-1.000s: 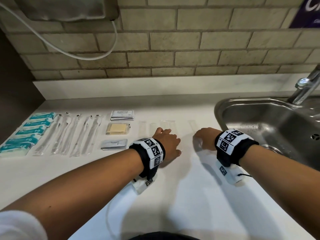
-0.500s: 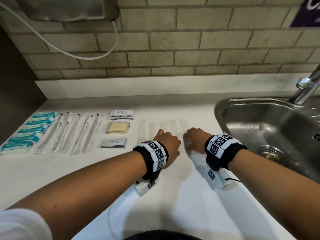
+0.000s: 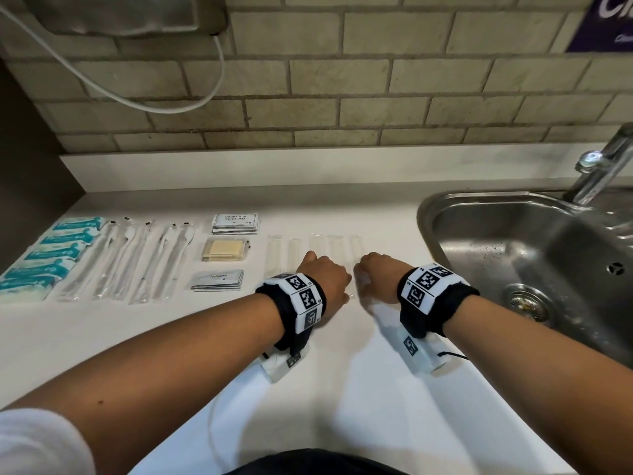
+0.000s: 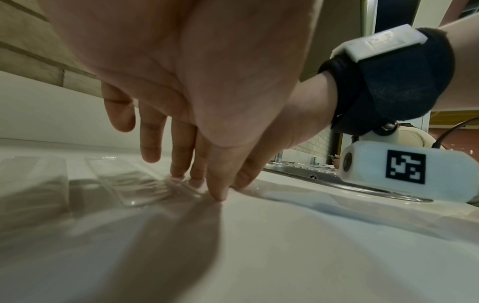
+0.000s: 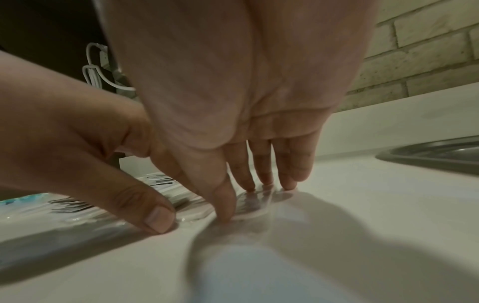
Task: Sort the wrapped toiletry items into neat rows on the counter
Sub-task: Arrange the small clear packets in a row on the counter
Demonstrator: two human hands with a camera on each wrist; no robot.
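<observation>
Several long clear wrapped packets point(image 3: 335, 250) lie side by side in the middle of the white counter point(image 3: 308, 389). My left hand point(image 3: 323, 281) presses straight fingertips point(image 4: 197, 181) on the near ends of these packets point(image 4: 140, 182). My right hand point(image 3: 376, 279) is just to its right, fingertips point(image 5: 265, 180) and thumb flat on the rightmost clear packet point(image 5: 252, 203). To the left lie teal packets point(image 3: 51, 255), wrapped toothbrushes point(image 3: 137, 258), shampoo sachets point(image 3: 235, 222), a yellow wrapped item point(image 3: 224, 250) and toothpaste sachets point(image 3: 217, 280).
A steel sink point(image 3: 424, 214) with a tap point(image 3: 603, 162) takes up the right side, close to my right wrist. A brick wall rises behind the counter with a white cable point(image 3: 171, 104) hanging on it. A dark panel point(image 3: 30, 173) bounds the left end.
My right hand has slid left toward the left hand, bringing the rightmost clear packet in beside the others. The left hand has hardly moved.
</observation>
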